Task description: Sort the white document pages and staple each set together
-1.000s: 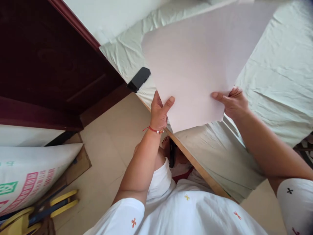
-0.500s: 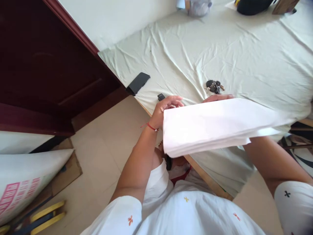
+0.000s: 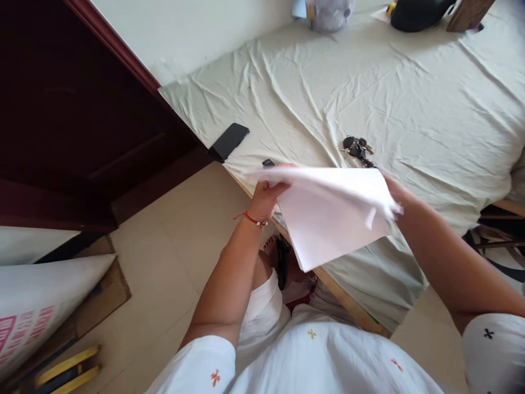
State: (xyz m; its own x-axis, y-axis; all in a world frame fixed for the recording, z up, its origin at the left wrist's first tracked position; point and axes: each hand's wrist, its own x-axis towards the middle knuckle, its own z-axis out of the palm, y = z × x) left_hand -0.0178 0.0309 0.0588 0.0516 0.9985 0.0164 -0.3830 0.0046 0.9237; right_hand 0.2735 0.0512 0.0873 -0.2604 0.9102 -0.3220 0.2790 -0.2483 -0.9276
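While both hands grip it, the paper [image 3: 332, 216] has folded smaller.

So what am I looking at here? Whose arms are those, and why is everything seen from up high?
The camera sits on a person's head and looks down, so you see their own two arms and white shirt from above. There is no machine here, just bare hands.

The left hand, the one with a red string at the wrist, grips one edge of a white paper. The right hand is mostly hidden behind the other edge of the paper, so I can only see its arm reaching there. The paper is bent over and blurry.

Under it is a surface covered by a wrinkled pale sheet. On the sheet lie a black phone near the corner, a bunch of keys, and a small dark thing by the left hand that I cannot make out. At the far end sit a few more items, too cut off to name.

To the left is a dark red door.
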